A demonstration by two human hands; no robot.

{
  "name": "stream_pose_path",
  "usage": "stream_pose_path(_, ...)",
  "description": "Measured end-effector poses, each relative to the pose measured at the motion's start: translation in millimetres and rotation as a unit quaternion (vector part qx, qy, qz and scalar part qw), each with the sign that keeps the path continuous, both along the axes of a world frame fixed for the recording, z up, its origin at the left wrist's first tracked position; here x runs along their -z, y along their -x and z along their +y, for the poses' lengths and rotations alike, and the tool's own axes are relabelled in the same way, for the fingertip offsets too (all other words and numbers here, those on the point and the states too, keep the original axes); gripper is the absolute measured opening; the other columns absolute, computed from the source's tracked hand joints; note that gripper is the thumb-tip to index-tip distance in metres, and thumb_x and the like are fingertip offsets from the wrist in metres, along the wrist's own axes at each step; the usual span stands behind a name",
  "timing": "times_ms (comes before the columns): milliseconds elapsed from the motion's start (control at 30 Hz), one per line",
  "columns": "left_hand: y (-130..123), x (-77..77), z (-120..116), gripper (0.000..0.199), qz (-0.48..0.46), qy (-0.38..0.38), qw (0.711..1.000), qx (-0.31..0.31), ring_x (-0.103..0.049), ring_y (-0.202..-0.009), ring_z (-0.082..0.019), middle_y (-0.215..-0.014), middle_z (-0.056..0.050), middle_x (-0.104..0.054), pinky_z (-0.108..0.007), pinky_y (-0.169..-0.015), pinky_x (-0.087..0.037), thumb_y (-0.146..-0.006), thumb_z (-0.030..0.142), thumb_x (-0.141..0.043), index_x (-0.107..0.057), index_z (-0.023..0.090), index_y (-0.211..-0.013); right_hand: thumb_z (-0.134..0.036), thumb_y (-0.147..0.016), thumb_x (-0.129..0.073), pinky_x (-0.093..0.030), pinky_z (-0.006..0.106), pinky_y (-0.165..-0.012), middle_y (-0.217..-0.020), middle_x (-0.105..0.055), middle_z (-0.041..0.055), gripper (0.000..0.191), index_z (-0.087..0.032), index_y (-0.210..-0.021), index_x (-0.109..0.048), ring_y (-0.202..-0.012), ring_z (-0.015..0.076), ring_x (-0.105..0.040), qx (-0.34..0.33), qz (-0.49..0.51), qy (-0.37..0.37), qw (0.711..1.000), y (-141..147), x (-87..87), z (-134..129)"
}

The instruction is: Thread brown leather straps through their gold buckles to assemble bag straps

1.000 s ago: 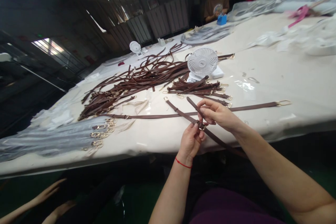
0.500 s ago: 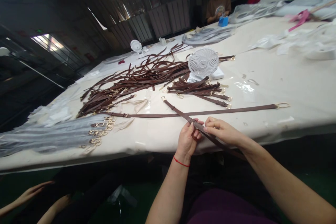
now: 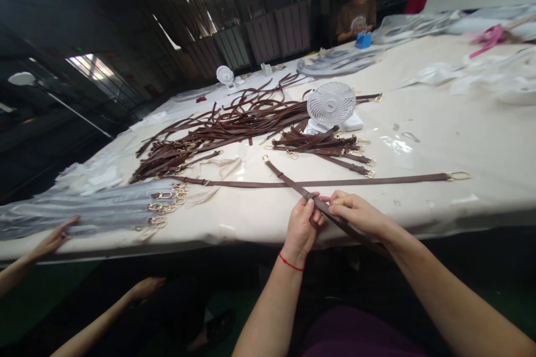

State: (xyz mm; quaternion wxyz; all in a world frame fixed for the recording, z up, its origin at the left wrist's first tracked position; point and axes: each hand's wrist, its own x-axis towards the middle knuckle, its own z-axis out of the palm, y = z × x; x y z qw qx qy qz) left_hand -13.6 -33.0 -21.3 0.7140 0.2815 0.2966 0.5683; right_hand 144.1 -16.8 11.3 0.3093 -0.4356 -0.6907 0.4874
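Left hand (image 3: 302, 224) and right hand (image 3: 357, 214) close together, each pinching a brown leather strap (image 3: 288, 179) between fingers and thumb, the strap lying across a second long strap (image 3: 377, 180) near the near edge of the white-covered counter (image 3: 439, 139).

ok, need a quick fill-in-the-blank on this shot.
A thin red cord circles the ____ wrist. The left hand and right hand pinch one narrow brown leather strap, which crosses a long brown strap ending in a ____ metal ring. The round-caged desk fan nearest the hands is ____.

Answers: left; gold; white.
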Motion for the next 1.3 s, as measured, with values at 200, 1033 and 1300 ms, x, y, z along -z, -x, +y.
stream_pose_path(200,-4.0,2.6,-5.6,0.036,0.09,-0.046,0.995,-0.001,-0.039,-0.051,-0.008,-0.056,0.005,-0.043,-0.021,-0.054,-0.035,-0.091,0.04,-0.055,-0.055,0.012,-0.114,-0.04,-0.089,-0.047,-0.042,0.032,-0.08,-0.077,-0.05,0.0043,0.037,-0.019,-0.07,-0.071,-0.08,0.02,-0.054,0.079,-0.051,-0.068,0.993,12.3,10.6,0.6)
stream_pose_path(1033,-7.6,7.4,-32.9,0.047,0.096,0.036,0.995,0.005,-0.026,-0.042,-0.003,-0.064,0.002,-0.049,-0.019,-0.039,-0.02,-0.084,0.058,-0.056,-0.054,0.013,-0.097,-0.035,-0.077,-0.059,-0.037,0.026,-0.056,-0.061,-0.058,-0.0014,0.018,-0.018,-0.071,-0.058,-0.058,0.015,-0.051,0.073,-0.042,-0.048,0.995,42.5,16.6,45.7)
stream_pose_path(1300,-4.8,6.6,-45.0,0.042,0.065,0.036,0.997,0.026,-0.024,-0.044,-0.001,-0.078,-0.002,-0.054,-0.018,-0.041,-0.016,-0.085,0.051,-0.061,-0.054,0.013,-0.101,-0.036,-0.075,-0.061,-0.039,0.028,-0.065,-0.067,-0.058,0.0004,0.019,-0.018,-0.07,-0.056,-0.065,0.0163,-0.052,0.178,-0.013,-0.074,0.981,60.2,24.6,90.8)
